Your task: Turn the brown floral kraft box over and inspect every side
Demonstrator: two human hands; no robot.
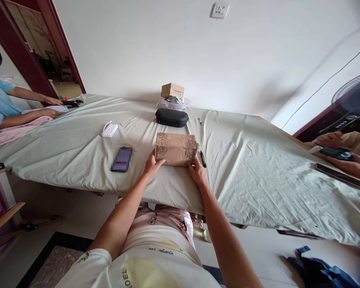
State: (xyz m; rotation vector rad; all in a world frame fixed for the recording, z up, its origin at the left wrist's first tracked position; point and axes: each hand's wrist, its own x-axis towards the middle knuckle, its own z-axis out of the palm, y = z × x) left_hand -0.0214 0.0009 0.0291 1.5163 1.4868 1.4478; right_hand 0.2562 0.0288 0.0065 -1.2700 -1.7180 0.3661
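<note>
A brown cardboard box (177,150) with black scribbled flower-like drawings rests on the cloth-covered table in front of me. My left hand (153,165) grips its left end, thumb on the near face. At the opposite end, my right hand (197,171) holds the lower right corner. Some fingers of both hands are hidden behind the box. A black marker pen (203,159) lies just right of the box, close to my right hand. To the left of my left hand lies a phone (121,159), its screen blurred out.
Behind the box sit a black zip case (172,117) and a plastic tub (174,105) with a small carton (173,91) on it. A white power bank (109,130) and a small pen (200,121) lie on the tablecloth (246,168). People sit at both ends; the right one holds a dark device (337,153).
</note>
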